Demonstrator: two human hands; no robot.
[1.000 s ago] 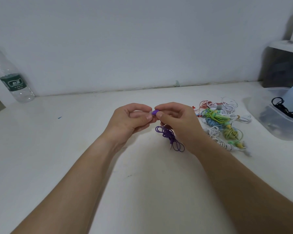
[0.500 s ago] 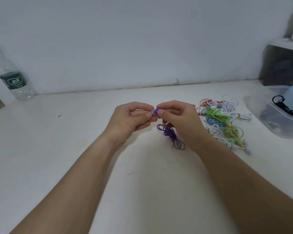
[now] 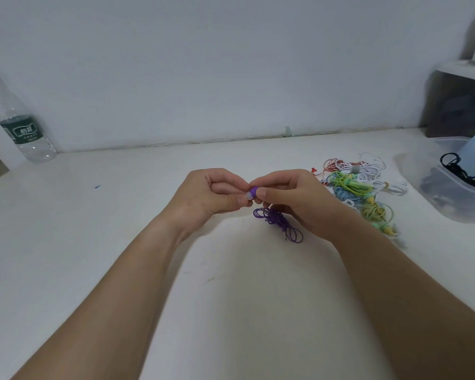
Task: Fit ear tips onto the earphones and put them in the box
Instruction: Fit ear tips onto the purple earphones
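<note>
Left hand, right hand unmoved; ear tip seemingly further onto earbud.

Purple earphone, purple cable; whitish ear tip; green-labelled clear bottle; white table.

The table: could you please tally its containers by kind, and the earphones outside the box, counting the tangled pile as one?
Plastic bottle: 1
Clear box: 1
Purple earphones: 1
Tangled earphone pile: 1
Total: 4

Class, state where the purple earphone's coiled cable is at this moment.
Head view, centre: the coiled cable is bunched just below the right hand, left of the pile of coloured earphones on the table.
</note>
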